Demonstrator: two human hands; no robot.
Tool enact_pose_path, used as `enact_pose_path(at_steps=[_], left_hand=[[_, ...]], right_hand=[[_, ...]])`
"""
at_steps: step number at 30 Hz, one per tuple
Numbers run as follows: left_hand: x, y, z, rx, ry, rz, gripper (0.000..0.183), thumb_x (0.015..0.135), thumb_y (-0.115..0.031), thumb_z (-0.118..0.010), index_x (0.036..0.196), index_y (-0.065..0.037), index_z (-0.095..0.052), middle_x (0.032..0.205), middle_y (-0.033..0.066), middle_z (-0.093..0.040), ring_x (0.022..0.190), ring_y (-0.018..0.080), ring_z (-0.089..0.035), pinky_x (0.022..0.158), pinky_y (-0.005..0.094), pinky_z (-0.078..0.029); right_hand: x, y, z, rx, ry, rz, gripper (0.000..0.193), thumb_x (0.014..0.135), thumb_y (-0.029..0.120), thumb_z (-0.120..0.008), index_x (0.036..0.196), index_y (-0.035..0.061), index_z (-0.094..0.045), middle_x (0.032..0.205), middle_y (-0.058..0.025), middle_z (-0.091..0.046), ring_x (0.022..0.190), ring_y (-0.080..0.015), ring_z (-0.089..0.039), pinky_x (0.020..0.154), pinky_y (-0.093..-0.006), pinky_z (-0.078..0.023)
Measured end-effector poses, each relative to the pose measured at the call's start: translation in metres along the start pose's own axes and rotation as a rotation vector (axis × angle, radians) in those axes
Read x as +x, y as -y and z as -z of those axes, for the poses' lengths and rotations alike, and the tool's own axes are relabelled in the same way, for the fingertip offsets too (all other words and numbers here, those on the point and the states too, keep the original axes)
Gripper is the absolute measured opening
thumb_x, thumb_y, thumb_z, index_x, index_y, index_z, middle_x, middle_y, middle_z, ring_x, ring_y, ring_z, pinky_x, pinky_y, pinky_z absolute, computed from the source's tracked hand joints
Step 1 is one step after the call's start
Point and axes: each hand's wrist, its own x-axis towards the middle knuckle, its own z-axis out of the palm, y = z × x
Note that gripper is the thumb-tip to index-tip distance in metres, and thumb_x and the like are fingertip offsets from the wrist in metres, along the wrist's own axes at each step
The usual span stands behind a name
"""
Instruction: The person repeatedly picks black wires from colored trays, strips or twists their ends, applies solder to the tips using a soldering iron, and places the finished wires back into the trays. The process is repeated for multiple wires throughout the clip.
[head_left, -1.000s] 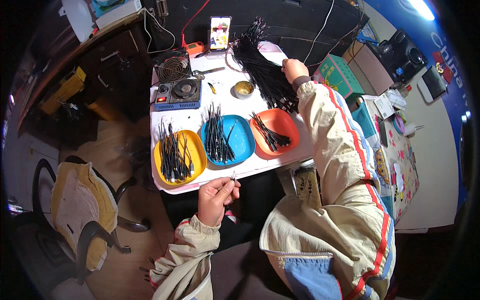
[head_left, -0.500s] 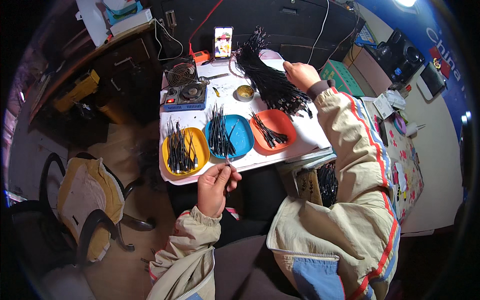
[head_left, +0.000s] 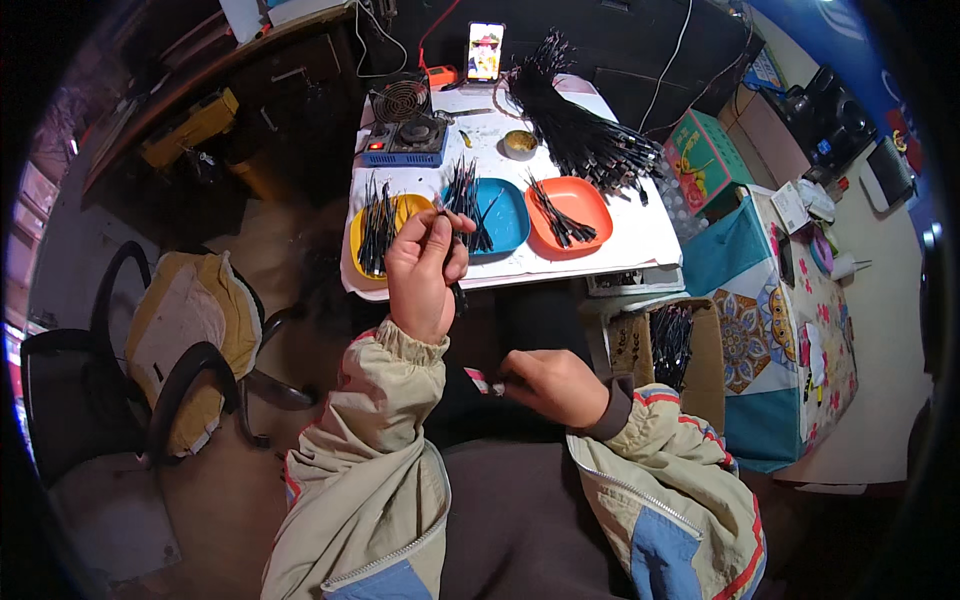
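Observation:
My left hand (head_left: 422, 275) is raised in front of the yellow tray (head_left: 404, 212), thumb and fingers pinched on a short black cable whose thin end shows above the fingertips. Lower and to the right, over my lap, my right hand (head_left: 560, 386) is closed; whatever it grips is hidden. A small pink and white piece (head_left: 477, 380) shows by its fingertips, and I cannot tell whether they touch. Short black cables (head_left: 376, 235) lie in the yellow tray, more in the blue tray (head_left: 512, 222) and a smaller bunch in the orange tray (head_left: 588, 203). Behind them spreads a large cable bundle (head_left: 590, 125).
A small blue hot plate (head_left: 405, 145) with a lit red switch stands at the table's left, a fan (head_left: 402, 98) behind it. A round tin (head_left: 520, 145) and a propped phone (head_left: 485, 52) are also there. An open carton (head_left: 712, 350) of cables stands right; a chair (head_left: 190, 340) left.
My right hand has come back from the large cable bundle to above my lap. My left hand appears higher, now over the yellow tray's edge. The whole view has shifted.

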Motion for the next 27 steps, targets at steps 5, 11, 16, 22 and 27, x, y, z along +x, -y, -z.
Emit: enact_pose_path(at_steps=[5,11,16,22,27], left_hand=[[-0.040,-0.005,-0.003,-0.015,0.027,0.091,0.012,0.100,-0.012,-0.049,0.101,-0.002,-0.057,0.092,0.0100,-0.062,0.055,0.0044,-0.036,0.051,0.0183,-0.031],[-0.050,-0.005,-0.009,0.025,0.065,0.124,0.013,0.100,-0.012,-0.050,0.099,-0.002,-0.058,0.090,0.0117,-0.064,0.053,0.0055,-0.038,0.049,0.0182,-0.032],[-0.049,-0.003,-0.008,0.060,0.062,0.179,0.015,0.100,-0.014,-0.051,0.099,-0.001,-0.058,0.092,0.0150,-0.067,0.054,0.0069,-0.046,0.049,0.0174,-0.034],[-0.051,0.005,-0.014,0.586,-0.072,-0.109,0.017,0.095,-0.008,-0.059,0.105,0.004,-0.063,0.081,0.0069,-0.067,0.058,0.0087,-0.057,0.052,0.0202,-0.043],[-0.052,0.007,-0.014,0.774,0.021,-0.246,0.015,0.096,-0.008,-0.057,0.105,0.003,-0.063,0.079,0.0040,-0.065,0.059,0.0059,-0.055,0.051,0.0190,-0.041]], right_hand=[[0.026,-0.034,0.031,0.663,-0.212,-0.318,0.017,0.090,0.008,-0.062,0.102,-0.0026,-0.060,0.081,-0.0065,-0.064,0.069,-0.0110,-0.060,0.061,-0.0258,-0.048],[0.070,-0.041,0.041,0.957,-0.300,-0.091,0.018,0.093,0.011,-0.062,0.107,-0.0004,-0.059,0.090,-0.0001,-0.063,0.070,-0.0028,-0.053,0.061,-0.0169,-0.043],[0.076,-0.039,0.034,1.045,-0.327,0.010,0.012,0.092,0.007,-0.063,0.101,0.0001,-0.059,0.092,-0.0006,-0.063,0.077,-0.0043,-0.056,0.066,-0.0180,-0.045],[0.068,-0.026,0.029,0.766,-0.399,-0.088,0.010,0.087,-0.003,-0.061,0.093,-0.0008,-0.053,0.090,-0.0021,-0.059,0.082,-0.0064,-0.058,0.074,-0.0215,-0.048],[0.066,-0.015,0.029,0.862,-0.414,-0.076,0.008,0.088,0.000,-0.063,0.093,-0.0014,-0.056,0.086,-0.0005,-0.060,0.079,-0.0055,-0.059,0.070,-0.0207,-0.049]])
